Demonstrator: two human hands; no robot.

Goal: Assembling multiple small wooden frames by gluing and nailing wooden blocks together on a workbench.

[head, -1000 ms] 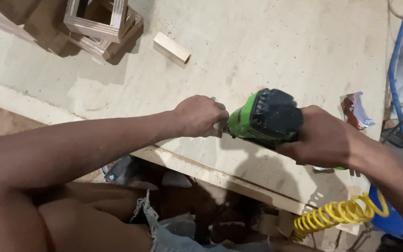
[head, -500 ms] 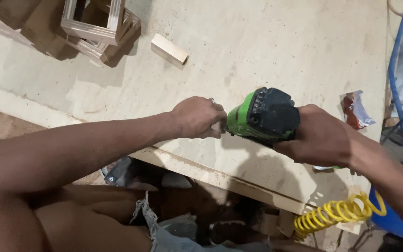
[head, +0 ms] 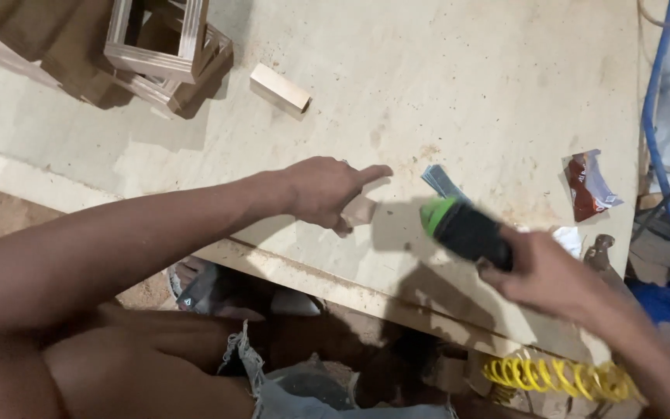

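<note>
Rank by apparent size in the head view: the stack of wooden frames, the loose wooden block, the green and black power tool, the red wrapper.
1. Stack of wooden frames, partly cut off.
2. Green and black power tool, though nearer the camera.
3. and 4. Loose wooden block and red wrapper look alike; no ranking.

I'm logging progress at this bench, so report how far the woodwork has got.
Done: wooden frames sit stacked at the far corner of the board. In hand: the left hand pins a small wood piece to the board; the right hand holds a green-and-black power tool beside it, apart. Left, seemingly: one loose block lies untouched.
</note>
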